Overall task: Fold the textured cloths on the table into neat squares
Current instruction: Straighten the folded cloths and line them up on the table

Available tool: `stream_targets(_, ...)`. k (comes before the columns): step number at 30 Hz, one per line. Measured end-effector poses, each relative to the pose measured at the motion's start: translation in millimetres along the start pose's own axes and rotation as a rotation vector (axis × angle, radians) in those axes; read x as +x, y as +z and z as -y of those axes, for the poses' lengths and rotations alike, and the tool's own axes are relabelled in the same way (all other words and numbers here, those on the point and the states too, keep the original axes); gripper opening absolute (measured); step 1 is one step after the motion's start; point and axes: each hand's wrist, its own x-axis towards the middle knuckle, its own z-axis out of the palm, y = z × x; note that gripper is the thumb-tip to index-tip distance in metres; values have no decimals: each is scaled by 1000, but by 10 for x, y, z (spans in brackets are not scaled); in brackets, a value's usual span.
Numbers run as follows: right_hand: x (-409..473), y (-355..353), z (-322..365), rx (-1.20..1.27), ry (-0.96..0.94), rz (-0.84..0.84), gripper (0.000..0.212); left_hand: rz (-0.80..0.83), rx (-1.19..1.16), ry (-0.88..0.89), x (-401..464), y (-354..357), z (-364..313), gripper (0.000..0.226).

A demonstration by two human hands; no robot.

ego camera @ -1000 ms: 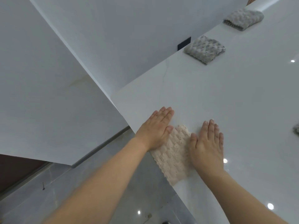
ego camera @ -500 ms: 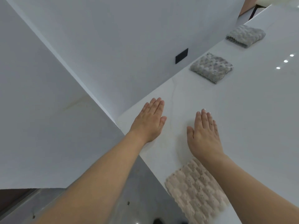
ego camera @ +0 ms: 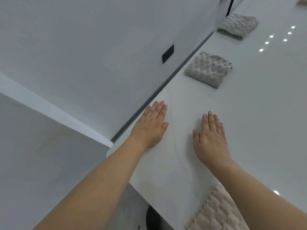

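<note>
left hand (ego camera: 152, 126) and right hand (ego camera: 210, 138) flat on table (ego camera: 265, 113), beige cloth (ego camera: 216, 213) near

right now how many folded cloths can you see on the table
3, perhaps a fourth: a beige cloth at the near edge under the right forearm, a grey cloth along the wall side, another grey cloth beyond it. A sliver at the top-right corner is unclear.

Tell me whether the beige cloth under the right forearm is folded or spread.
Folded: the beige cloth shows a compact, thick block, partly hidden.

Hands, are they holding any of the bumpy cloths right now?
No. The left hand and right hand are flat and open over the table, holding nothing. The beige cloth lies untouched.
</note>
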Motion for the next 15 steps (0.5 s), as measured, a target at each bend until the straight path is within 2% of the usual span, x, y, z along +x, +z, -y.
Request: stream_targets(15, 596, 32, -93, 85, 208, -101, 63, -32, -132, 134, 944, -46, 294, 62)
